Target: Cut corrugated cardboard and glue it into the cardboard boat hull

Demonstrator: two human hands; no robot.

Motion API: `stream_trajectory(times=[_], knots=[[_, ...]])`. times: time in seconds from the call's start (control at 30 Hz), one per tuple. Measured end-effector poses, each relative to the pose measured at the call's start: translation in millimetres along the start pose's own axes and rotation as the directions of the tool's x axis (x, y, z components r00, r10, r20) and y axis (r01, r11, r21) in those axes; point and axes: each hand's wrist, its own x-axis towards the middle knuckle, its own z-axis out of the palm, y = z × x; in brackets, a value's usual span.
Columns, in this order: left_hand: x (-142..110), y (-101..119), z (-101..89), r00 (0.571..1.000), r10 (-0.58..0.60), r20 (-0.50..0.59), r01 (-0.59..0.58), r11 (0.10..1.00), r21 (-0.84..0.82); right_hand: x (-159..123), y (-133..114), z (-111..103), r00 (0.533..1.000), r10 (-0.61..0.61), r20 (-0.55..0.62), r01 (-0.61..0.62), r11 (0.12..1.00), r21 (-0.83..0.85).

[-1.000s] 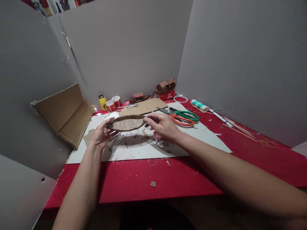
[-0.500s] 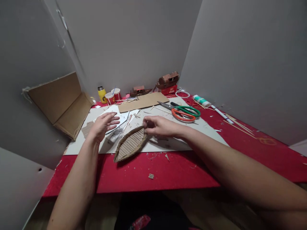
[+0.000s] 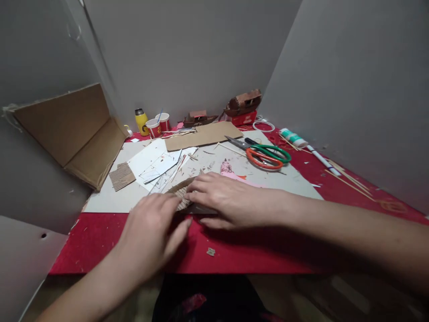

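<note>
A small boat hull of corrugated cardboard (image 3: 182, 202) with a ribbed floor lies at the front edge of the white board, mostly covered by my hands. My left hand (image 3: 152, 223) closes over its left end, the thumb on the near side. From the right, my right hand (image 3: 224, 199) grips the other end, fingertips reaching over onto the ribbed floor and thumb along the near side. Just behind my right hand is a pink glue gun (image 3: 229, 168), its body partly hidden by the hand and forearm.
Large scissors (image 3: 264, 156) with orange and green handles lie behind right. Drawn paper sheets (image 3: 157, 162), a corrugated piece (image 3: 122, 177) and a cardboard strip (image 3: 204, 137) lie on the board. Finished model boats (image 3: 243, 103), paper cups (image 3: 154, 127) and a yellow bottle (image 3: 141, 123) stand at the back.
My left hand has come down from the raised, open position onto the hull. My right hand has moved over the hull's right side, and the glue gun now shows behind it.
</note>
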Motion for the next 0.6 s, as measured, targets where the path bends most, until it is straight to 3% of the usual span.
stream_trajectory(times=[0.13,0.23,0.43,0.6], knots=[[-3.6,-2.7,24.4,0.983,0.084,0.160,-0.142,0.908,0.393,12.1,13.2,8.8,0.996,-0.049,0.073,0.054,0.997,-0.062],[6.7,-11.4,32.8,0.967,0.114,0.228,-0.221,0.822,0.525,22.4,26.8,12.1,0.989,-0.088,0.115,0.096,0.993,-0.070],[17.6,-26.6,39.0,0.951,0.161,0.263,-0.282,0.797,0.534,34.7,46.2,16.4,0.970,-0.126,0.208,0.132,0.991,-0.015],[14.2,-35.1,46.3,0.959,0.220,0.181,-0.279,0.850,0.447,40.4,54.8,26.2,0.963,-0.136,0.234,0.116,0.988,0.099]])
